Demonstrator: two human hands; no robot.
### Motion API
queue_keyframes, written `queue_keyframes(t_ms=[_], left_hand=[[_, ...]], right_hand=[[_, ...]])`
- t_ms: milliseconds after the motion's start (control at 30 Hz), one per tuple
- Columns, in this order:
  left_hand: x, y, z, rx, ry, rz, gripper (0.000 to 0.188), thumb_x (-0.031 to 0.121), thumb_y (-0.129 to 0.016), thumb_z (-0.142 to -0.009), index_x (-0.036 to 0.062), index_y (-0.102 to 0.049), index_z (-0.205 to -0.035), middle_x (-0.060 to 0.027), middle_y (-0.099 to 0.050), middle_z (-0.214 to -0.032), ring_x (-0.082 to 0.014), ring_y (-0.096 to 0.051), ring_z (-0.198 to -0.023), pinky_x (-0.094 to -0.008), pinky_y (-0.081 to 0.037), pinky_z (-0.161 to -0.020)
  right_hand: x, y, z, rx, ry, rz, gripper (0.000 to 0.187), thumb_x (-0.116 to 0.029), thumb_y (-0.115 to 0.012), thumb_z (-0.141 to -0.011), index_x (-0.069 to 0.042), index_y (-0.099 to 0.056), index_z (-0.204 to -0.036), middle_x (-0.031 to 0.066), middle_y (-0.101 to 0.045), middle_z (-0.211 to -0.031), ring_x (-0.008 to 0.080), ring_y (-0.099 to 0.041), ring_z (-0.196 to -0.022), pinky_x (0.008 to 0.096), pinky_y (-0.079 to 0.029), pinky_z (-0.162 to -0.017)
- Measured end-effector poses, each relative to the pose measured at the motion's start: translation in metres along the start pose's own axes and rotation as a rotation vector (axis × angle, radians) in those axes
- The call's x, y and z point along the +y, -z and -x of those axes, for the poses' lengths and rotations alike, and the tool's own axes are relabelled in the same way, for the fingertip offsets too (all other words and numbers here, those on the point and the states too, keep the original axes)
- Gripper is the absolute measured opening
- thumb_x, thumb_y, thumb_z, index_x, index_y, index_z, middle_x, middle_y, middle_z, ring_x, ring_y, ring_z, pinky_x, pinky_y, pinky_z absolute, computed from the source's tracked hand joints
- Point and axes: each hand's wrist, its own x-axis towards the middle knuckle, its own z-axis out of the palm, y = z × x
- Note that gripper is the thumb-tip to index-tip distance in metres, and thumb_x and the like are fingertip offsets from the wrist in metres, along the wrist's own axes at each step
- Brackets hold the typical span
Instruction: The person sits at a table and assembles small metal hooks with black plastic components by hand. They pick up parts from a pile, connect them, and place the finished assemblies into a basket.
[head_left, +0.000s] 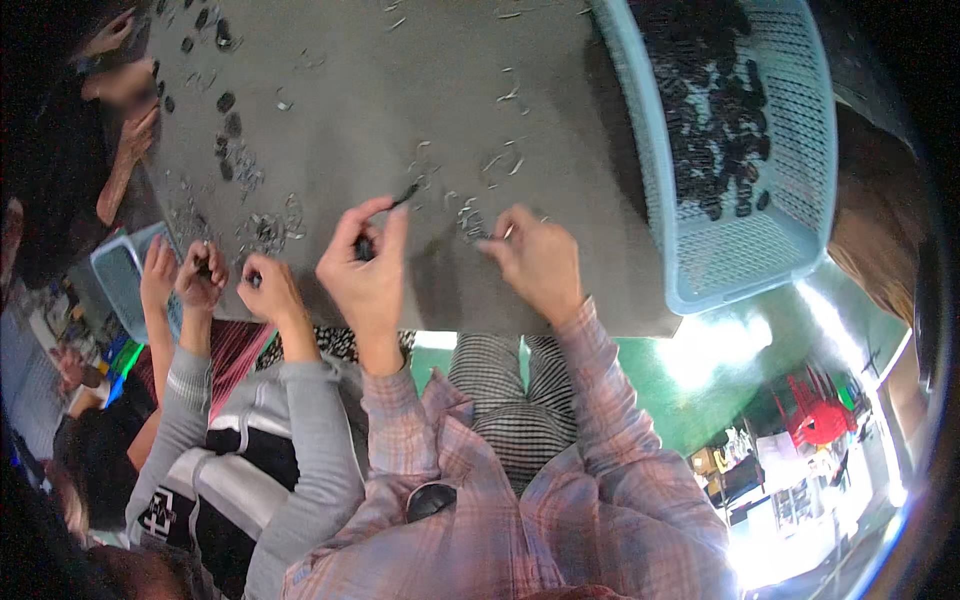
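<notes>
My left hand (368, 265) is raised over the table, its thumb and forefinger pinching a slim black piece (406, 195). Another small dark part (364, 247) is tucked in the curled fingers of the same hand. To its right, my right hand (541, 262) is closed in a pinch just above the table, beside a little heap of thin, shiny metal pieces (469, 218). What its fingertips hold, if anything, is too small and blurred to name. Loose silvery pieces (503, 160) lie farther back.
A light blue plastic basket (672, 235) with many black parts (715, 110) stands at right. Left of me, a co-worker's hands (275, 295) handle small dark pieces near more metal bits (268, 230). Other people's arms (125, 165) reach in at far left. The grey table's (560, 310) near edge is before me.
</notes>
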Motion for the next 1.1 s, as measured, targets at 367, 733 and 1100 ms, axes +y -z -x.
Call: queue_keyframes(t_ms=[367,733,1100], left_hand=[[0.157,-0.111,0.04,-0.454,-0.726,0.391,0.021,0.009,-0.071,-0.073,0.0081,-0.067,-0.094,-0.0069,-0.066,-0.091,-0.0221,-0.061,-0.087,-0.0338,-0.048,-0.077],[0.029,-0.117,-0.147,0.198,-0.647,-0.026,0.039,0.025,-0.064,-0.084,0.0082,-0.058,-0.118,-0.0185,-0.046,-0.133,-0.0375,-0.037,-0.127,-0.0452,-0.031,-0.104],[0.007,-0.142,-0.242,-0.136,-0.783,-0.411,0.047,0.043,-0.067,-0.078,0.0253,-0.06,-0.121,-0.0128,-0.04,-0.141,-0.0336,-0.028,-0.135,-0.0594,-0.021,-0.105]], right_hand=[[0.016,0.162,0.034,1.058,-0.086,0.091,0.031,-0.005,-0.074,-0.074,-0.003,-0.056,-0.099,0.0075,-0.057,-0.091,0.0177,-0.053,-0.076,0.0296,-0.045,-0.069],[0.003,0.041,0.028,0.595,0.176,0.447,0.036,-0.012,-0.067,-0.077,-0.018,-0.061,-0.112,0.0005,-0.057,-0.12,0.0213,-0.051,-0.116,0.0504,-0.01,-0.112],[0.011,0.024,-0.018,0.551,0.428,0.317,0.033,0.0,-0.065,-0.073,-0.013,-0.066,-0.103,0.0059,-0.056,-0.121,0.0284,-0.051,-0.117,0.048,-0.038,-0.103]])
